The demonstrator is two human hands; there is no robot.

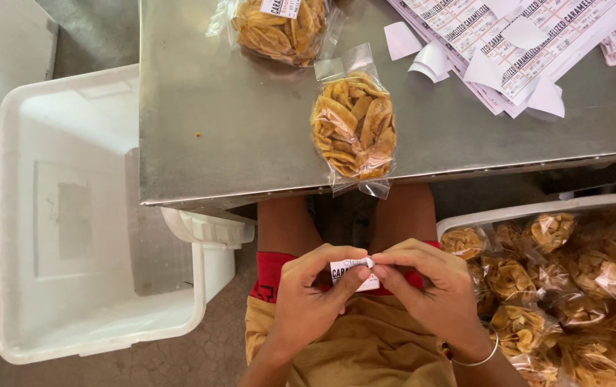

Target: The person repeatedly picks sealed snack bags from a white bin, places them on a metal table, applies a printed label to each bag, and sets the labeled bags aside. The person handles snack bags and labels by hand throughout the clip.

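Head view, looking down over the lap. Left hand curled, not spread, thumb and forefinger pinching the left edge of a small white printed label sticker. Right hand likewise curled, fingertips nipping the sticker's upper right corner, where a bit of the paper stood curled up. Both hands pressed close together around the sticker, thumbs nearly touching, held above a mustard-yellow cloth and red shorts. A thin bangle ringing the right wrist.

Straight ahead of the hands, past the knees, a clear bag of banana chips lying at the near edge of a steel table, its sealed end hanging slightly over the rim. Farther ahead and a little left, a second bag of chips bearing a label, cut off by the top of the frame. Ahead and to the right, sheets of printed labels fanned across the table, with loose white backing scraps curled beside them.

Just right of the right hand, a white tray heaped with many more filled chip bags. Well left of the left hand, a big white plastic tub on the floor, partly tucked under the table.
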